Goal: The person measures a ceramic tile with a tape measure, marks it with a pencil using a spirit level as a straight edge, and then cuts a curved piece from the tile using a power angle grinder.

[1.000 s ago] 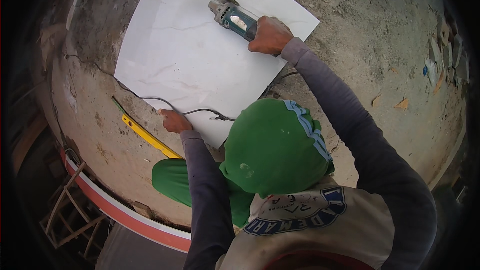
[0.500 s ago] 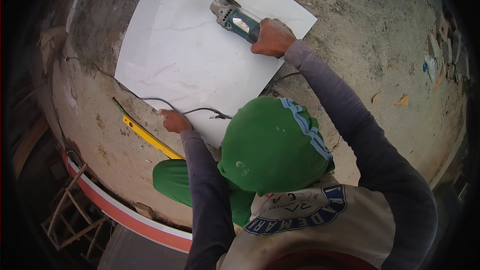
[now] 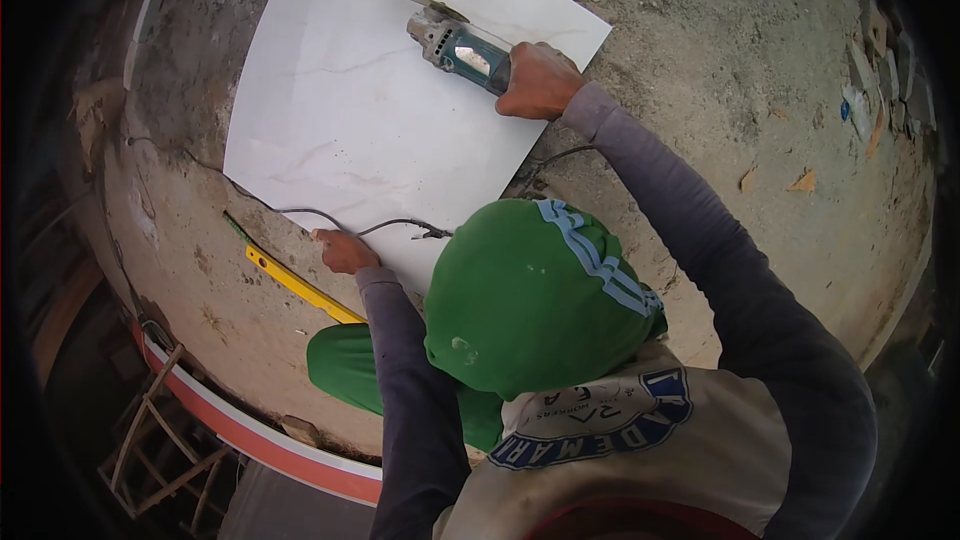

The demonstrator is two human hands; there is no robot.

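Note:
My right hand (image 3: 540, 82) is wrapped round the rear body of a teal and grey angle grinder (image 3: 465, 55). The grinder's disc (image 3: 440, 8) stands on edge along a thin dark line that runs across a large white veined tile (image 3: 380, 110). Closed at the tile's near left edge, my left hand (image 3: 346, 252) appears to grip it, though the fingertips are partly hidden. Just beyond that hand, a black cord (image 3: 310, 212) crosses the tile to a small dark connector (image 3: 432, 232) beside my green-trousered right knee (image 3: 530, 290).
A yellow spirit level (image 3: 290, 280) lies on the dusty ground left of my left hand. Another stretch of cord (image 3: 560, 153) runs beneath my right forearm. Broken pieces (image 3: 885, 80) are heaped at far right. A red-and-white edge (image 3: 270, 450) curves along lower left, beside a wooden frame (image 3: 165, 440).
The view has shifted slightly, so the tile and both hands appear a little farther left. The grinder keeps nearly the same place along the line; both hands keep their hold.

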